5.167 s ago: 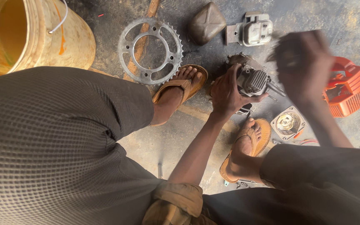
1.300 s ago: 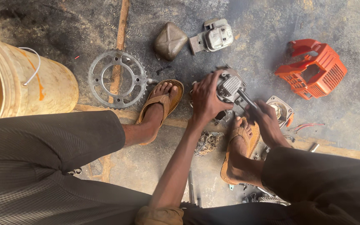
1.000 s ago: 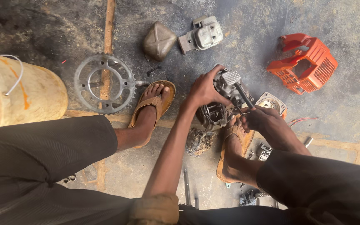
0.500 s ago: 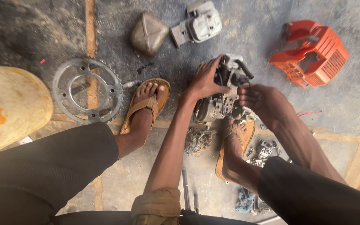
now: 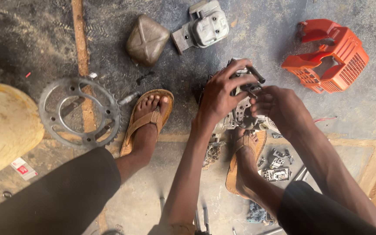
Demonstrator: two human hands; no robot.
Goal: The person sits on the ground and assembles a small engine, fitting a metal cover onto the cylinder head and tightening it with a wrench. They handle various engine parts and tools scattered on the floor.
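Yellow bucket (image 5: 3, 130) sits far left, then the big steel sprocket (image 5: 80, 112) lying flat by my sandalled foot. My left hand (image 5: 221, 93) is wrapped over the top of the small grey engine block (image 5: 240, 114), which sits on the floor right above my other foot. My right hand (image 5: 278, 106) is curled against its side, fingers pinching some part I can't make out. Orange plastic cover (image 5: 327, 55) lies off right.
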